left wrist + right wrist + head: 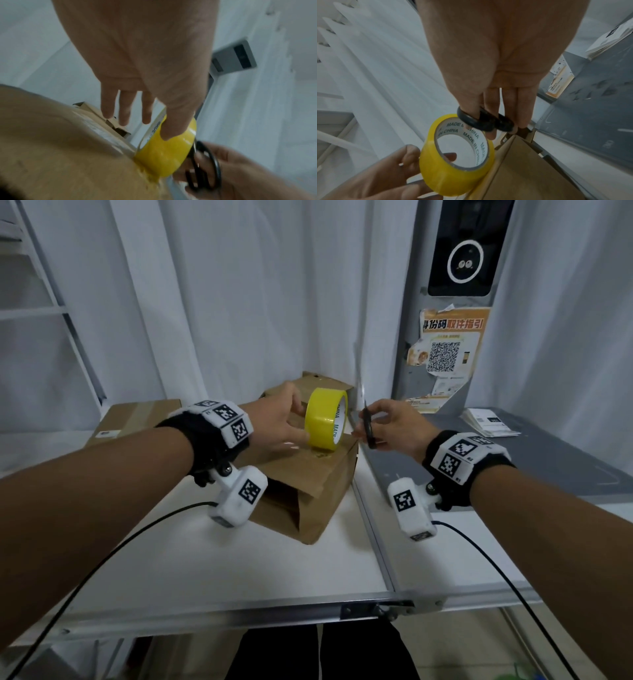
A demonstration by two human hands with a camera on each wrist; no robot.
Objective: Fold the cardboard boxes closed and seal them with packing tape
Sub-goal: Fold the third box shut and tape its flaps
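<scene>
A brown cardboard box [318,474] [60,162] [530,169] lies on the white table, its top flaps folded down. A yellow tape roll [323,419] [168,155] [453,180] stands on edge at the box's right top edge. My left hand [301,422] pinches it, thumb on the outer face and a finger through the core. My right hand [370,422] sits just right of the roll and grips black-handled scissors [369,433] [207,169] [481,121]. Their blades point upward.
A taped box [137,419] sits at the back left, and an open-flapped box [325,381] stands behind the one in front of me. A grey kiosk with a QR poster [448,347] and a paper stack [486,422] stand on the grey mat [513,460]. White curtains hang behind.
</scene>
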